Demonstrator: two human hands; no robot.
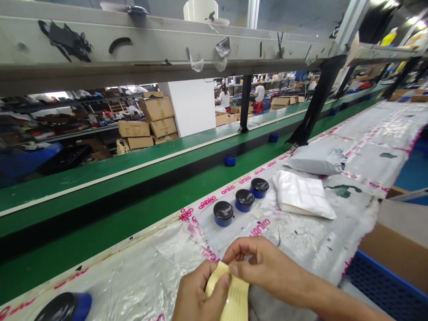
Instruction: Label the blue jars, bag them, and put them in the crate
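My left hand (202, 292) grips a pale yellow label sheet (236, 296) near its upper edge, thumb on top. The sheet carries faint rows of lines. At the sheet's top corner, my right hand (261, 263) has its thumb and fingers pinched together. Whether a label is between those fingertips is too small to make out. Just beyond the hands, three round tins with black lids and blue sides stand in a row: a near tin (223, 213), a middle tin (244, 200) and a far tin (260, 187). Another such tin (65, 307) is at the lower left, partly cut off.
A white plastic packet (304, 194) and a grey bag (316, 159) lie on the plastic-covered table (133, 276). Alongside runs a green conveyor belt (160, 191) carrying more blue tins (230, 160). A shelf beam (150, 44) crosses above; a blue crate (384, 285) stands right.
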